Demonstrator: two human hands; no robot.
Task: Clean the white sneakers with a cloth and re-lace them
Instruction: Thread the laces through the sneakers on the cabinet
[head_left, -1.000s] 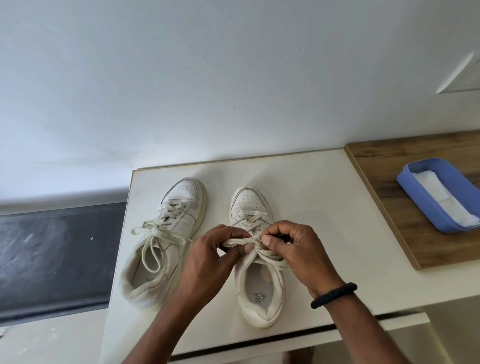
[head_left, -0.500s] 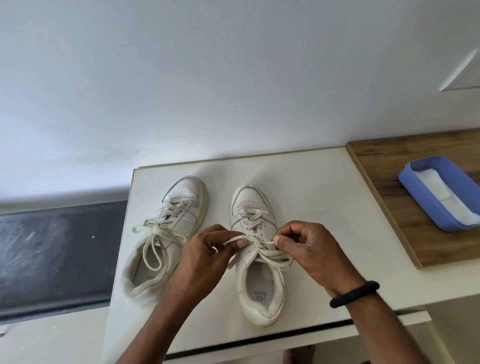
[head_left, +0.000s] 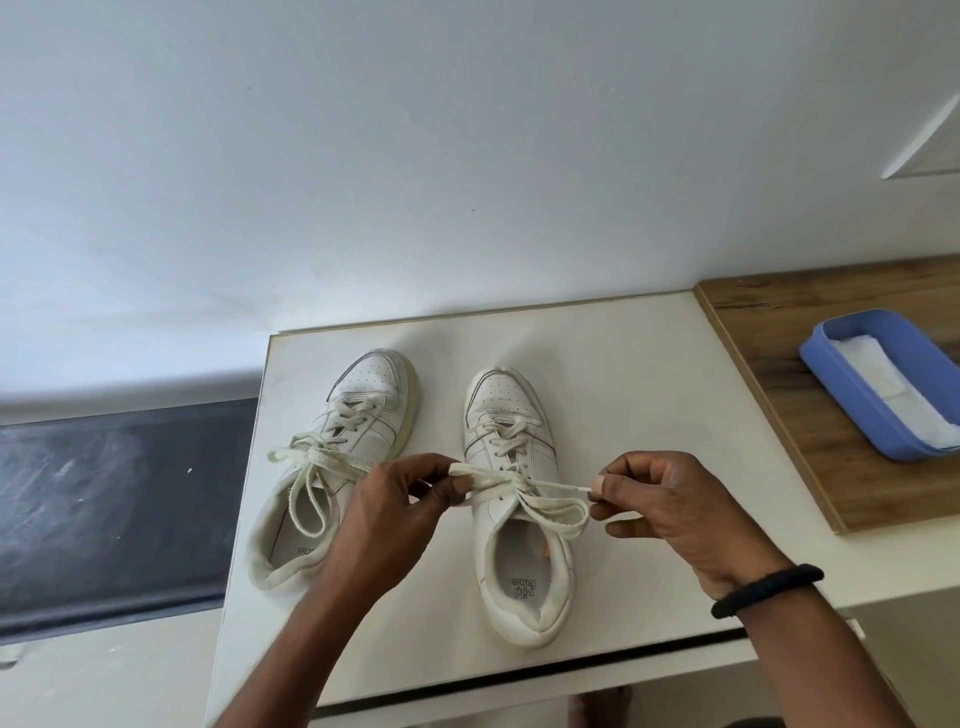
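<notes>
Left hand (head_left: 395, 519) grip pinching lace (head_left: 550, 486) just left of sneaker (head_left: 501, 397); right hand (head_left: 670, 512) grip pinching lace tip just right of it. Second sneaker (head_left: 366, 387) farther left.

Sneakers (head_left: 511, 499) on table (head_left: 623, 374) — tray (head_left: 852, 410) right.

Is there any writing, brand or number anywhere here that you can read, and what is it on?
"Wild", then a second word too blurred to read: printed upside down on the insole of the sneaker whose lace the left hand and right hand pinch.
Print on the insole of the other sneaker: partly hidden by the left hand, unreadable.
Nothing else carries text.
</notes>
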